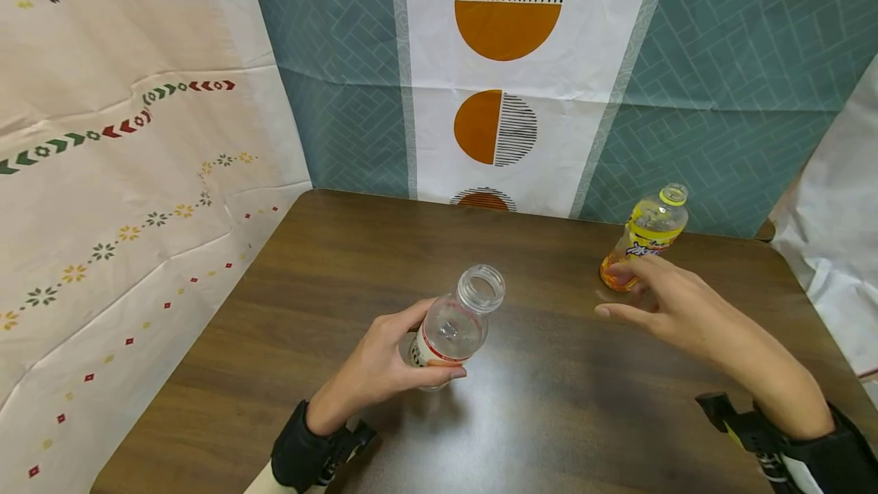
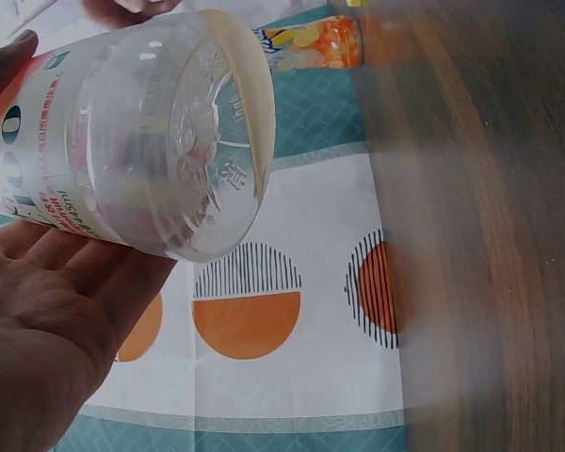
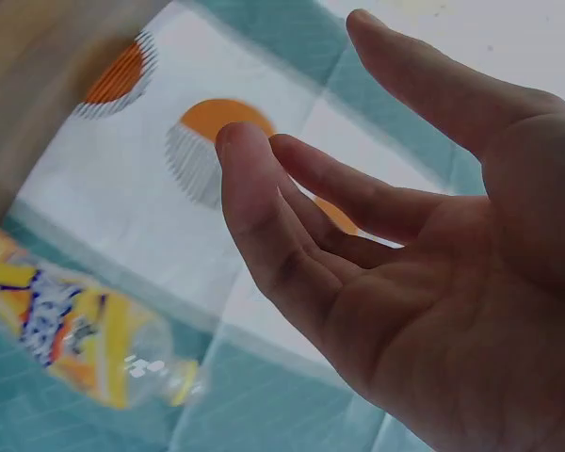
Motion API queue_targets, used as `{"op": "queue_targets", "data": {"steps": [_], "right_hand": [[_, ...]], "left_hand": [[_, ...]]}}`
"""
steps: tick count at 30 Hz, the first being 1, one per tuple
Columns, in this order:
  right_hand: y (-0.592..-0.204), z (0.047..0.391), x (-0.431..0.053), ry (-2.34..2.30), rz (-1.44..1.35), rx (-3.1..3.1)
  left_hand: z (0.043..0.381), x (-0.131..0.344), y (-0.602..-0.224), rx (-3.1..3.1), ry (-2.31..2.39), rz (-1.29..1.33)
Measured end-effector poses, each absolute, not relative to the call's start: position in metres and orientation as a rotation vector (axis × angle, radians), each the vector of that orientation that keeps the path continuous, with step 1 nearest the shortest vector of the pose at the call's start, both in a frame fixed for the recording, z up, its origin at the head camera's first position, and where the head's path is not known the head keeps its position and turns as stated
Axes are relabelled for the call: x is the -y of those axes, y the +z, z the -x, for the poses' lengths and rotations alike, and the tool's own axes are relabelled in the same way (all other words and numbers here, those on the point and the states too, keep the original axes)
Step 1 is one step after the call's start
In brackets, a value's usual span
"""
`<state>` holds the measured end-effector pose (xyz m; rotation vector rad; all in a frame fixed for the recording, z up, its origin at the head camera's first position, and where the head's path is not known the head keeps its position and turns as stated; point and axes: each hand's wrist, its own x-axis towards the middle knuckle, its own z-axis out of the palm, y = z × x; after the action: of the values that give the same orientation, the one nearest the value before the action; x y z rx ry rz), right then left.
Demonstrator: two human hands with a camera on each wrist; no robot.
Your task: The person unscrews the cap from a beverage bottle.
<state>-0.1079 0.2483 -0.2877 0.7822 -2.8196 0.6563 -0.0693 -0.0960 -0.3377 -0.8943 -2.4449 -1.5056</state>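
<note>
My left hand grips a clear plastic bottle round its body, thumb on the near side. This bottle has a wide uncapped mouth and a white label with red and dark print; no liquid shows in it. In the left wrist view, its ribbed base is apart from the tabletop. My right hand holds nothing, its fingers loosely bent and the thumb apart. Just beyond those fingers a yellow-labelled plastic bottle stands on the table, uncapped, a yellow ring round its neck. The fingers overlap its lower part in the head view.
Both bottles are over a dark wooden table. A teal and white cloth with orange half circles hangs behind the back edge. At the left hangs a cream patterned cloth, and a white cloth hangs at the right.
</note>
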Motion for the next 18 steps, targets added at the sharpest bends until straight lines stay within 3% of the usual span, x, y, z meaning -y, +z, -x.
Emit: {"op": "queue_targets", "data": {"steps": [18], "right_hand": [[-0.254,0.089,-0.193,0.816,-1.005,2.764]], "left_hand": [[0.069,0.097,-0.337,2.446,-1.507,0.906]]}}
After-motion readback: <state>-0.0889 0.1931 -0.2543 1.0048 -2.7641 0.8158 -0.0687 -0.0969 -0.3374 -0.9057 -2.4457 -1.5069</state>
